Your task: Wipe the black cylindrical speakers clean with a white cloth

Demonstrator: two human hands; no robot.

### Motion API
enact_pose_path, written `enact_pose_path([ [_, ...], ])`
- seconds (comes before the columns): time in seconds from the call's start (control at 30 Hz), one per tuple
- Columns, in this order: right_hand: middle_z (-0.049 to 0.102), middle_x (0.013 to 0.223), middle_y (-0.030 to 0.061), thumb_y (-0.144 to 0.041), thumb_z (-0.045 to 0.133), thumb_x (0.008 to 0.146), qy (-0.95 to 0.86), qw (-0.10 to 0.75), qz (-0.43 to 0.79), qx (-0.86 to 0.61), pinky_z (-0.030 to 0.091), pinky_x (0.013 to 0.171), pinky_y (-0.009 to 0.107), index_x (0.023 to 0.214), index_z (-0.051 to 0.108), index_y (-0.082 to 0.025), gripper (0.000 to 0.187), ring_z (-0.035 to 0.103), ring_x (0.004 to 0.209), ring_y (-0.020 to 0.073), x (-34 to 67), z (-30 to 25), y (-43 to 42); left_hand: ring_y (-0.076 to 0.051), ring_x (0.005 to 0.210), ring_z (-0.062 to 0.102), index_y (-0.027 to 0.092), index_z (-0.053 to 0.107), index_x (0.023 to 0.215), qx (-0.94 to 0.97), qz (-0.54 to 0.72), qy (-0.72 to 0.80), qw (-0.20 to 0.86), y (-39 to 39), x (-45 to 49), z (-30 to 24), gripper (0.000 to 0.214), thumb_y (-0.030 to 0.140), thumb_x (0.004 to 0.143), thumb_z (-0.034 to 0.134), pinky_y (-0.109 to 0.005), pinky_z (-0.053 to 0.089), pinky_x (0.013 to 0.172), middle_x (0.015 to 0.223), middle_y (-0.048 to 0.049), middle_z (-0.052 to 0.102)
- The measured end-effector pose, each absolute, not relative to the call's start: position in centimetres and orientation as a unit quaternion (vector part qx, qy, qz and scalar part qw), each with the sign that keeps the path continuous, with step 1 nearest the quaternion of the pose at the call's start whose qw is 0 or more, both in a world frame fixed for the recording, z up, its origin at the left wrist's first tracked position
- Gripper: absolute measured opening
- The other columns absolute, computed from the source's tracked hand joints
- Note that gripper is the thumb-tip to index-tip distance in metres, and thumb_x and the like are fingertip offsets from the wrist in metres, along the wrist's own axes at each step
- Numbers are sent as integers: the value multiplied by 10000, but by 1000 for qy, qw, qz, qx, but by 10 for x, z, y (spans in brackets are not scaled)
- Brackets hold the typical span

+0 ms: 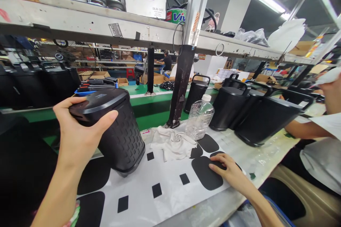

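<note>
My left hand [77, 129] grips the top end of a black speaker housing [117, 134] with a woven-pattern side. It stands tilted on a white sheet [165, 198]. The sheet carries black rounded pads and small black squares. My right hand [226, 170] rests on the sheet with its fingers bent, the fingertips touching a large black rounded pad [206, 173]. Whether it holds the pad I cannot make out.
A crumpled white cloth [173, 143] and a clear plastic bottle [199, 117] lie behind the sheet. Several black speaker housings with handles [255, 113] stand at the right. A dark post [181, 81] rises mid-bench. A co-worker's arm in a white sleeve [314, 127] reaches in from the right.
</note>
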State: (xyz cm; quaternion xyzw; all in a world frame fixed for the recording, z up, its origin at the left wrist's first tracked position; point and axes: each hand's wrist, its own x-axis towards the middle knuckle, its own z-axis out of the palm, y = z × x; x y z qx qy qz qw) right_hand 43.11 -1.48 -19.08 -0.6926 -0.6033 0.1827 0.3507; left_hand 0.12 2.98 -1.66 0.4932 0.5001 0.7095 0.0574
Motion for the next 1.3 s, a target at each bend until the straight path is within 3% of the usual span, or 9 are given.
enact_pose_path([
  [0.17, 641, 895, 134, -547, 608, 626, -571, 345, 132, -733, 440, 856, 520, 888, 701, -210, 437, 591, 906, 345, 423, -198, -16, -220, 934, 511, 235, 461, 1058, 510, 701, 494, 64, 26, 6, -13, 730, 356, 443, 836, -497, 369, 970, 1072, -18, 496],
  [0.47, 605, 795, 108, -502, 569, 614, -574, 343, 154, -728, 457, 802, 477, 745, 626, -228, 309, 572, 817, 309, 412, -194, -3, -214, 930, 520, 253, 457, 1078, 515, 690, 503, 73, 24, 5, -15, 752, 402, 445, 833, -440, 458, 861, 1088, -24, 496],
  [0.67, 536, 757, 22, -582, 431, 820, -594, 371, 212, -682, 485, 698, 334, 821, 512, -251, 341, 546, 729, 203, 412, -176, -30, -184, 906, 522, 251, 460, 1054, 499, 695, 510, 83, 27, 1, -15, 756, 346, 420, 860, -388, 463, 851, 1056, 0, 495],
  [0.83, 510, 847, 0, -494, 580, 815, -596, 399, 288, -634, 463, 772, 298, 871, 500, -254, 259, 560, 846, 193, 423, -171, -57, -185, 942, 523, 250, 454, 1071, 501, 697, 506, 78, 29, 1, -14, 722, 322, 460, 832, -353, 436, 843, 1098, 0, 495],
  [0.9, 496, 813, -7, -462, 600, 818, -597, 408, 298, -623, 451, 726, 279, 824, 495, -249, 238, 543, 800, 181, 426, -172, -60, -182, 940, 532, 243, 464, 1076, 500, 703, 500, 78, 27, 3, -14, 721, 309, 465, 840, -340, 436, 833, 1096, -1, 506],
  [1.13, 603, 806, 7, -556, 666, 762, -519, 528, 330, -586, 470, 632, 238, 701, 411, -242, 409, 542, 748, 175, 441, -184, -56, -190, 919, 566, 236, 520, 1045, 482, 734, 473, 73, 27, 0, -17, 643, 384, 523, 864, -334, 440, 812, 1023, -4, 570],
  [1.23, 658, 865, 5, -565, 698, 726, -476, 540, 358, -594, 518, 671, 248, 826, 508, -283, 355, 606, 800, 192, 449, -193, -57, -210, 908, 573, 249, 541, 1034, 478, 742, 464, 72, 31, -4, -20, 639, 426, 513, 866, -349, 445, 803, 1016, -18, 581],
  [1.3, 694, 983, 45, -602, 722, 658, -452, 540, 352, -617, 552, 752, 295, 975, 588, -295, 462, 648, 948, 254, 452, -198, -58, -218, 903, 577, 259, 544, 1026, 485, 737, 463, 79, 33, -6, -21, 624, 424, 517, 866, -357, 450, 805, 1015, -26, 582],
])
